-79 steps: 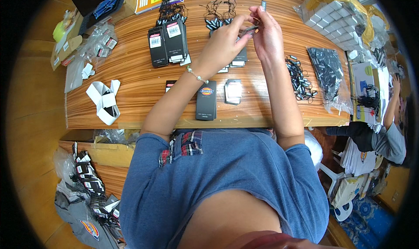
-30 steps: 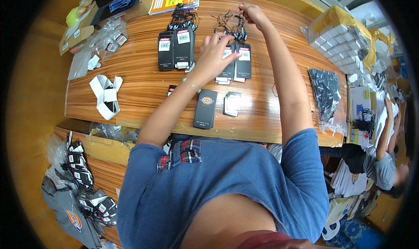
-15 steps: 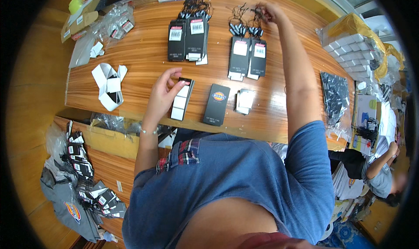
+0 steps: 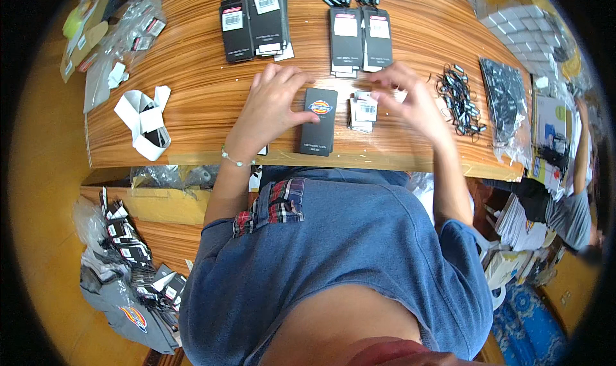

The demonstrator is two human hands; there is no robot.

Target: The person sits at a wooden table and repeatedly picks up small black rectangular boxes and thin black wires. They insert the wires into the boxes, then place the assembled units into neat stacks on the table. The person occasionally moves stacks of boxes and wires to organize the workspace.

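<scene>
A stack of dark hang tags [image 4: 316, 137] with an oval emblem lies at the table's near edge. Over its left side is my left hand [image 4: 273, 103], fingers spread, thumb tip resting on or just above the top tag. To the right sits a small pile of white label cards [image 4: 365, 112]. My right hand [image 4: 410, 100] reaches over these cards, with thumb and forefinger apart and the thumb at the pile's upper right corner. Whether it touches the top card I cannot tell. Under my left wrist only a corner of another tag stack [image 4: 263, 150] shows.
Farther back lie two groups of strung dark tags, one left [image 4: 268, 23] and one right [image 4: 360, 39]. Loose black strings [image 4: 461, 100] and a bag of dark pieces [image 4: 504, 103] lie rightward. A folded white band [image 4: 144, 123] is at left. Another person [image 4: 571, 215] works at far right.
My right hand has come back from the strings of the far right tags to the small cards. My left hand has moved right, off the white-faced stack. The view has shifted; loose strings now show.
</scene>
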